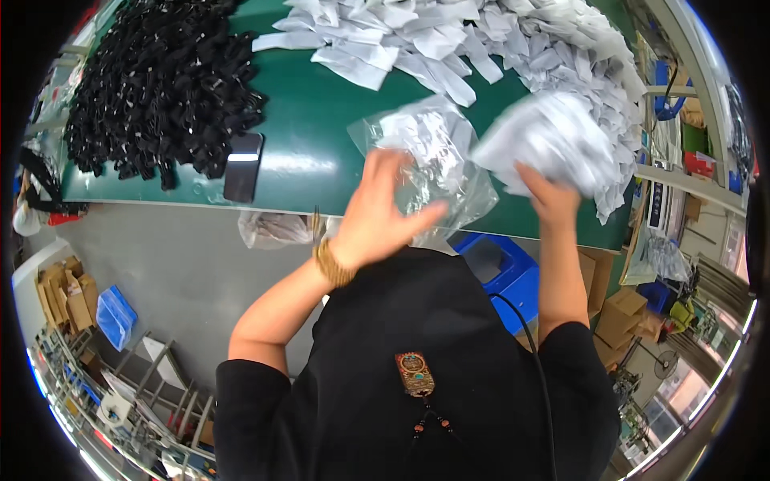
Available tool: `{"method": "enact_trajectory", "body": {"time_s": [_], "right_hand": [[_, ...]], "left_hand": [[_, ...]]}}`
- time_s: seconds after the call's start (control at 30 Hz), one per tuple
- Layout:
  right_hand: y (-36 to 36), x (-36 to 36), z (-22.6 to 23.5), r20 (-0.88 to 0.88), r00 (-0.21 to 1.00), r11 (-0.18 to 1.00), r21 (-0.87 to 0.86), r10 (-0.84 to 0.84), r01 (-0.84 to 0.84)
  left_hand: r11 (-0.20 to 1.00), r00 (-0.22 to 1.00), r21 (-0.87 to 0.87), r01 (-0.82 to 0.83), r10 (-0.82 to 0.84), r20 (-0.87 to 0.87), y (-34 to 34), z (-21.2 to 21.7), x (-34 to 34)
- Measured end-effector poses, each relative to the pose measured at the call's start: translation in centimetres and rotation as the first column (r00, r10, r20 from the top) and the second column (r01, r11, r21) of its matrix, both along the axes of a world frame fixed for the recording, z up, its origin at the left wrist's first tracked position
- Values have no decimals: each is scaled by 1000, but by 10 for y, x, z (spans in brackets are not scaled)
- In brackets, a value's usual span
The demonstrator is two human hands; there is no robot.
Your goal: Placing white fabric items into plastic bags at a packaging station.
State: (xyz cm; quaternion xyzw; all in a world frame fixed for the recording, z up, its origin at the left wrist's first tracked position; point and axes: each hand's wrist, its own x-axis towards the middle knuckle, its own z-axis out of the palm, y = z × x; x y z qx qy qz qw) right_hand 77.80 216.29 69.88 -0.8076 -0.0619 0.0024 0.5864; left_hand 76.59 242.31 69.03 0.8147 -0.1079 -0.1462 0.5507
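My left hand (377, 212) holds a clear plastic bag (429, 156) with white fabric pieces inside, just above the green table (309, 132). My right hand (549, 192) grips a blurred bundle of white fabric pieces (549, 136) to the right of the bag, close to its open side. A beaded bracelet (330, 263) sits on my left wrist. A large heap of white fabric pieces (481, 36) covers the far right of the table.
A pile of black fabric pieces (164, 80) lies at the far left, a dark phone (243, 166) beside it. A crumpled clear bag (273, 228) hangs at the table's near edge. A blue bin (501, 268) stands below; cardboard boxes (64, 293) line the floor.
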Motion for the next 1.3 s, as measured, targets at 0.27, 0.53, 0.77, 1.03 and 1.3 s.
{"method": "enact_trajectory", "body": {"time_s": [0.27,0.53,0.77,1.03,1.3], "right_hand": [[-89,-145,-53,10,909,909,6,417,-417],[21,-78,-93,50,734,721,-245,677,-648],[139,-6,-124,-6,760,476,-776,650,-413],[179,36,-64,39,686,417,-819,727,-395],[160,164,37,-586,596,786,119,549,-607]], "left_hand": [[920,958,271,-284,283,47,-110,-96,-162],[594,580,-112,-796,803,139,-118,-69,-167],[714,706,-211,-667,697,127,-95,-33,-143],[750,824,-342,-566,516,-232,36,20,-90],[923,902,232,-308,205,380,202,-43,134]]}}
